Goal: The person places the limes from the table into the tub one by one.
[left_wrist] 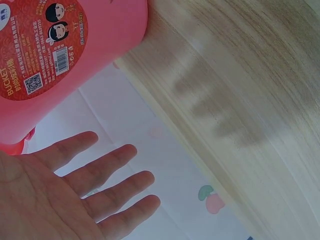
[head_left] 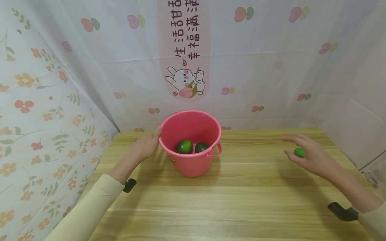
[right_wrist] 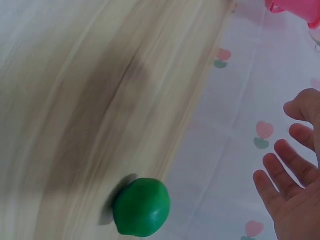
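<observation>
A pink bucket (head_left: 190,167) stands upright on the wooden table, left of the middle, with two dark green round fruits (head_left: 184,146) at its bottom. My left hand (head_left: 145,144) is at the bucket's left side, thumb at the rim. In the left wrist view the fingers (left_wrist: 112,197) of that hand are straight and spread. Over the table's right part hovers my right hand (head_left: 313,157), fingers loosely extended and holding nothing. Partly behind it in the head view lies a small green lime-like fruit (head_left: 299,152); the right wrist view shows this fruit (right_wrist: 142,207) on the table, apart from the hand.
A white curtain (head_left: 256,73) with printed fruits hangs behind the table's back edge, and a flowered cloth (head_left: 45,134) covers the left side. The bucket's handle (head_left: 216,151) hangs toward the right. Bare wooden table (head_left: 229,201) lies between the hands.
</observation>
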Demonstrator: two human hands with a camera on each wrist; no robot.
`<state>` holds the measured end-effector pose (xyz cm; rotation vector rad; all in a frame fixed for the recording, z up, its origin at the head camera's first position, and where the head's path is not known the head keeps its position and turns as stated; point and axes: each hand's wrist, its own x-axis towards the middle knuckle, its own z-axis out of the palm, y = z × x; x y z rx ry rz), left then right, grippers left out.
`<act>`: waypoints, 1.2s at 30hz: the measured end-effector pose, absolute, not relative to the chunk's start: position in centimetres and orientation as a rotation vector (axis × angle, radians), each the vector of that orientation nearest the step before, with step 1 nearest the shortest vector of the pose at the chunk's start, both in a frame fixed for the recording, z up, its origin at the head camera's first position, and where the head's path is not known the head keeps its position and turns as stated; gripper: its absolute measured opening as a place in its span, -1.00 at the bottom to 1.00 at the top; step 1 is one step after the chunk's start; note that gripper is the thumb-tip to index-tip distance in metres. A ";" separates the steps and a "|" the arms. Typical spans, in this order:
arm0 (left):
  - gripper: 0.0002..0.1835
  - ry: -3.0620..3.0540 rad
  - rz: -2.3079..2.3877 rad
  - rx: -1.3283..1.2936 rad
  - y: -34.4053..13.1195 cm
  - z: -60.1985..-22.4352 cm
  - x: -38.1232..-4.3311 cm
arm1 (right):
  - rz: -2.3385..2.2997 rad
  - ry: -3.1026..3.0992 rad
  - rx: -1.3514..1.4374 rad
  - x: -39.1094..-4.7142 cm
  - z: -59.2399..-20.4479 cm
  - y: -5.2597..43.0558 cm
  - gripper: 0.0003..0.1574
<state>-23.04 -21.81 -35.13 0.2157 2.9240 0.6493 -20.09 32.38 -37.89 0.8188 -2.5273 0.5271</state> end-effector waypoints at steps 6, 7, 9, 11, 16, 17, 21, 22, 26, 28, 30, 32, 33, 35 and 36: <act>-0.07 2.926 0.655 0.221 -21.8 -35.1 -23.0 | 0.524 -2.554 0.784 -20.3 -38.4 33.1 -0.30; -0.07 2.926 0.659 0.221 -21.8 -35.1 -23.0 | 0.525 -2.552 0.783 -20.4 -38.5 33.2 -0.30; -0.08 2.925 0.662 0.219 -21.9 -35.1 -23.0 | 0.519 -2.549 0.782 -20.6 -38.7 33.5 -0.31; -0.08 2.924 0.665 0.217 -21.9 -35.2 -23.0 | 0.521 -2.562 0.770 -20.7 -38.9 33.8 -0.32; -0.07 2.919 0.664 0.211 -21.9 -35.2 -23.1 | 0.513 -2.628 0.721 -20.7 -39.4 34.8 -0.38; -0.07 2.919 0.667 0.211 -21.9 -35.2 -23.1 | 0.502 -2.640 0.715 -20.7 -39.5 35.1 -0.38; -0.07 2.916 0.675 0.215 -21.9 -35.2 -23.1 | 0.449 -2.700 0.677 -21.0 -40.1 36.1 -0.34; -0.07 2.917 0.674 0.215 -21.9 -35.2 -23.1 | 0.439 -2.719 0.659 -21.1 -40.2 36.3 -0.33; -0.09 2.917 0.664 0.211 -21.9 -35.2 -23.1 | 0.407 -2.775 0.608 -21.6 -40.8 37.1 -0.30; -0.10 2.917 0.658 0.208 -21.9 -35.2 -23.1 | 0.388 -2.784 0.596 -21.8 -41.1 37.4 -0.29; -0.11 2.920 0.652 0.208 -21.9 -35.3 -23.1 | 0.372 -2.803 0.584 -21.9 -41.3 37.6 -0.26; -0.10 2.922 0.649 0.206 -21.9 -35.3 -23.2 | 0.358 -2.833 0.566 -22.0 -41.6 37.8 -0.23; -0.10 2.922 0.649 0.208 -21.9 -35.3 -23.2 | 0.355 -2.852 0.557 -22.1 -41.7 37.9 -0.21; -0.10 2.922 0.652 0.211 -21.9 -35.3 -23.3 | 0.350 -2.887 0.542 -22.2 -41.8 38.1 -0.18; -0.11 2.922 0.654 0.212 -21.9 -35.4 -23.3 | 0.346 -2.898 0.538 -22.3 -41.9 38.1 -0.17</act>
